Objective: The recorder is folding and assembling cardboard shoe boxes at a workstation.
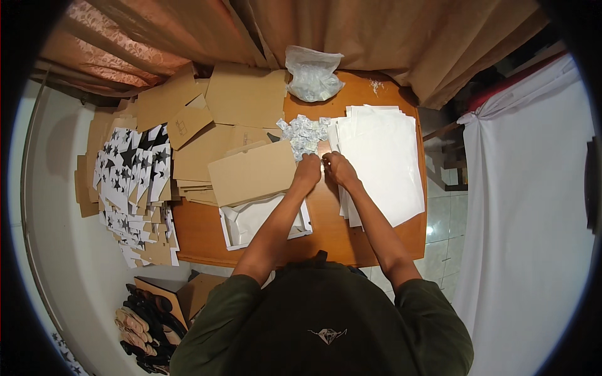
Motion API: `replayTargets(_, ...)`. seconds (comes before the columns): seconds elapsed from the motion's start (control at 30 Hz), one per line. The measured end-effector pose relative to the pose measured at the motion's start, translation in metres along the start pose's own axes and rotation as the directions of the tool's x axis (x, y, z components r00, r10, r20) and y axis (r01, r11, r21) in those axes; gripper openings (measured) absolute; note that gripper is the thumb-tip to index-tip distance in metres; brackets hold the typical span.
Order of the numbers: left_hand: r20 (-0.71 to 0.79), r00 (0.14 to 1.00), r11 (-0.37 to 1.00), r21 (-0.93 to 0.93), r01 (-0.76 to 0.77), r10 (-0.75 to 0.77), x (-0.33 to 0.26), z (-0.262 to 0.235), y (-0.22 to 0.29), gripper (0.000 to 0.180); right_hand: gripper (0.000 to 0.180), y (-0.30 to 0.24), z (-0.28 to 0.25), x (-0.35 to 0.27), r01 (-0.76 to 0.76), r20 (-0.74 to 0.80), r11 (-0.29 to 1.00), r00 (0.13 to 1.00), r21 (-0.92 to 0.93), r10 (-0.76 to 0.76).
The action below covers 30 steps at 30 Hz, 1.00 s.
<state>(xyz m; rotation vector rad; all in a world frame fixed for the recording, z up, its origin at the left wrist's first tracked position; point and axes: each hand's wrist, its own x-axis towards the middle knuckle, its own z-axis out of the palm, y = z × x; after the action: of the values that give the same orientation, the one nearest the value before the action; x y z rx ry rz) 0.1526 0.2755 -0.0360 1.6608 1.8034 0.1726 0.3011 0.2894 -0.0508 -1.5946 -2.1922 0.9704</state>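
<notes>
Both of my hands are close together over the middle of the table, just below a heap of small whitish packets [303, 130]. My left hand [307, 170] is closed beside the right edge of a brown box lid [253, 173]; what its fingers hold is hidden. A short gap away, my right hand [340, 169] pinches at the left edge of a stack of white paper sheets [382, 163], its fingertips on something too small to name. Under the raised lid lies an open white box [307, 219] with white paper inside.
Flat brown cardboard pieces [244, 94] cover the table's [326, 241] back left. Star-printed cardboard [128, 182] is stacked at the far left. A clear plastic bag [313, 75] sits at the back. Shoes [147, 326] lie below left, and a white cloth [527, 188] hangs at right.
</notes>
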Motion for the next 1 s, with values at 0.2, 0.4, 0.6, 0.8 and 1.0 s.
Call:
replayTargets(0.2, 0.097, 0.995, 0.993, 0.115, -0.007, -0.004, 0.025, 0.019, -0.022, 0.029, 0.028, 0.001, 0.023, 0.018, 0.177, -0.033, 0.984, 0.984, -0.029, -0.178)
replayTargets(0.4, 0.031, 0.999, 0.996, 0.087, 0.015, -0.017, 0.025, 0.021, -0.004, 0.034, 0.015, 0.016, 0.041, 0.014, 0.191, -0.178, 0.976, 0.962, -0.106, -0.208)
replayTargets(0.6, -0.055, 0.994, 0.996, -0.002, -0.094, 0.094, 0.018, 0.028, -0.009, 0.022, 0.017, 0.005, 0.029, 0.001, 0.115, -0.145, 0.993, 0.983, -0.013, -0.116)
replayTargets(0.8, -0.119, 0.958, 0.941, -0.189, -0.280, 0.262, -0.019, -0.012, 0.008, 0.019, 0.010, -0.019, -0.019, -0.031, -0.117, -0.067, 0.889, 0.984, 0.442, 0.162)
replayTargets(1.0, -0.164, 0.973, 0.927, -0.311, -0.209, 0.164, -0.093, -0.072, 0.000, 0.016, 0.011, -0.048, -0.025, -0.061, -0.082, 0.046, 0.761, 0.997, 0.643, 0.069)
